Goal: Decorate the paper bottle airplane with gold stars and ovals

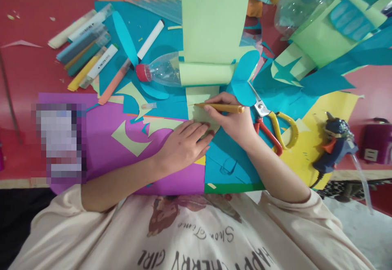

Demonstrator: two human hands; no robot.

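The right hand's (237, 123) fingers pinch an orange pen (229, 108), its tip at a pale green strip (199, 95). The left hand's (182, 147) fingers, loosely extended, rest on the strip's near end. A bottle (165, 69) lies just beyond; scissors (261, 109) crowd the right. Open blue paper (229, 156) spreads toward the counter's (18, 151) front edge.

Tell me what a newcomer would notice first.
A clear bottle near the upper middle, wrapped in pale green paper, blue blades at its red cap, would likely draw the eye first. Below it, the right hand holds an ochre pen over a pale green strip, the left hand at its end. Red-and-yellow scissors lie further right.
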